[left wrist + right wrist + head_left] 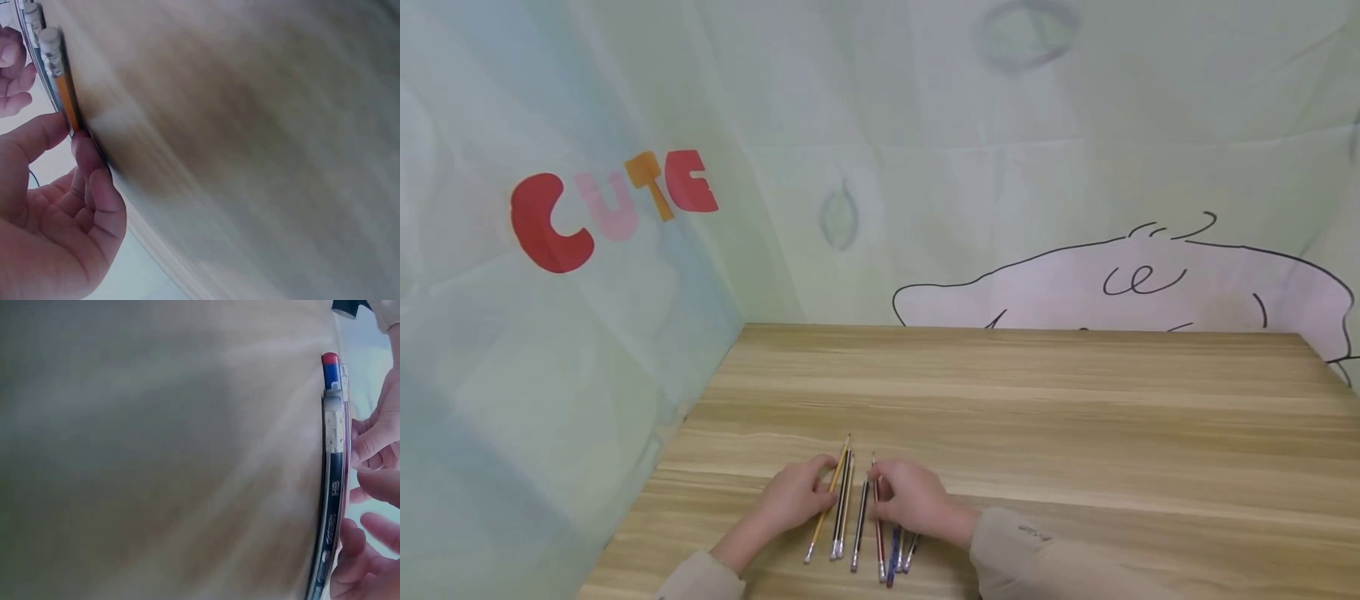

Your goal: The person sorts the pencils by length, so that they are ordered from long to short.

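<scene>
Several pencils lie in a loose fan on the wooden table in the head view. My left hand (797, 496) pinches the yellow pencil (815, 537) between thumb and index finger; the left wrist view shows its white eraser end (51, 40) sticking out past the fingertips. On the other side, my right hand (913, 497) has thumb and fingers curled round the dark red pencil (879, 546). A black pencil (860, 525) lies between the hands. Black and natural-wood pencils (844, 512) are beside the yellow one. Under the right hand, a blue pencil (893, 554) and others are partly hidden.
The wooden table (1037, 400) reaches back to a printed cloth backdrop (925, 192) with a cartoon outline. On the left side cloth are the coloured letters CUTE (550, 225). Light sleeves (1015, 550) cover both forearms.
</scene>
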Demonstrator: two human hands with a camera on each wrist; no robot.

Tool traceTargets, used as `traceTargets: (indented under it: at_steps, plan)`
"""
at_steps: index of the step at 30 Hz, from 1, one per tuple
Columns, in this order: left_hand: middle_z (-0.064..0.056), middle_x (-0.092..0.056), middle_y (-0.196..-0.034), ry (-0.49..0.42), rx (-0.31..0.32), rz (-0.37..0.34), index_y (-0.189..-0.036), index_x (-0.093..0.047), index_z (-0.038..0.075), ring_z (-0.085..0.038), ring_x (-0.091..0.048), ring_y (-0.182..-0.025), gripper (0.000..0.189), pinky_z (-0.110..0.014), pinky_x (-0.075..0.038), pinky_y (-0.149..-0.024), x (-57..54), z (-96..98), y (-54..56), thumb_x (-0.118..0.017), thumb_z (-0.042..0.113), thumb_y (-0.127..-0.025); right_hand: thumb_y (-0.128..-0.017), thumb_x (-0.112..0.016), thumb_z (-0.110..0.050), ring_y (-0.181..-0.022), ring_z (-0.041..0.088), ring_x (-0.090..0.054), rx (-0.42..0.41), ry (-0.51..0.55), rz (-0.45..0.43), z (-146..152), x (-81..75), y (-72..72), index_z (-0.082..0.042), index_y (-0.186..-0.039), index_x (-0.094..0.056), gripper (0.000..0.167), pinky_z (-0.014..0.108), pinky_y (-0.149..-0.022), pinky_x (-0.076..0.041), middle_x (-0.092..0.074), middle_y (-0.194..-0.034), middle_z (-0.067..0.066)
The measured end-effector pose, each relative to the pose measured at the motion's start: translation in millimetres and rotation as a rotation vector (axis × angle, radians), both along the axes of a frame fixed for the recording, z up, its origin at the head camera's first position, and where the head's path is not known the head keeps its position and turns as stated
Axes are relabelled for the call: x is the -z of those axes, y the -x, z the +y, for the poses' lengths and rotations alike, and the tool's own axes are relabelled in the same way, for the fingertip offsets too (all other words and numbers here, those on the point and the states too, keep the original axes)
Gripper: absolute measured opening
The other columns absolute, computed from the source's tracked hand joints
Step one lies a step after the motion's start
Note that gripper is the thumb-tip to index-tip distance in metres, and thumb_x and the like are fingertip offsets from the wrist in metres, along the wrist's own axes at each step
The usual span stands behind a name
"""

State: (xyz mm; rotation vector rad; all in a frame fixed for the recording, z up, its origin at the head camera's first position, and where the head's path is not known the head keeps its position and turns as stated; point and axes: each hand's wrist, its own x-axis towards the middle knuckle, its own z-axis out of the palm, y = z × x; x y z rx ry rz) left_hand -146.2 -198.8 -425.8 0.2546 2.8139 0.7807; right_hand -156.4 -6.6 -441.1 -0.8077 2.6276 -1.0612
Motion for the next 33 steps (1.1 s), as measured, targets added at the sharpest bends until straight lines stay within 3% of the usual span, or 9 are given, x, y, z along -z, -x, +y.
traceTargets:
  at_steps: [6,18,33]
  plan:
    - [0.005,-0.05,-0.056,0.0,0.005,-0.001,-0.116,-0.051,0.004,-0.008,-0.042,-0.045,0.045,-0.021,-0.035,-0.04,-0.2,0.5,-0.2,-0.064,0.016,-0.075,-0.07,-0.07,-0.026,-0.066,0.0,-0.044,-0.081,-0.193,0.179,3,-1.8,1.4,-0.02,-0.102,-0.063,0.034,0.015,-0.056,-0.035,-0.056,-0.079,-0.01]
    - [0.005,-0.05,-0.055,0.008,-0.001,-0.008,-0.117,-0.051,0.003,-0.008,-0.042,-0.044,0.045,-0.02,-0.034,-0.04,-1.0,1.5,-0.8,-0.064,0.016,-0.075,-0.073,-0.067,-0.02,-0.062,-0.001,-0.04,-0.236,-0.336,0.346,6,-3.2,10.1,-0.027,-0.09,-0.068,0.018,0.011,-0.052,-0.032,-0.052,-0.075,-0.012]
    - [0.005,-0.049,-0.055,-0.007,0.005,-0.007,-0.117,-0.05,0.002,-0.008,-0.041,-0.044,0.045,-0.02,-0.034,-0.04,-1.5,0.6,-0.4,-0.064,0.015,-0.076,-0.072,-0.066,-0.018,-0.063,0.0,-0.041,-0.268,-0.364,0.323,4,-4.8,14.4,-0.027,-0.088,-0.069,0.018,0.012,-0.053,-0.033,-0.048,-0.075,-0.012]
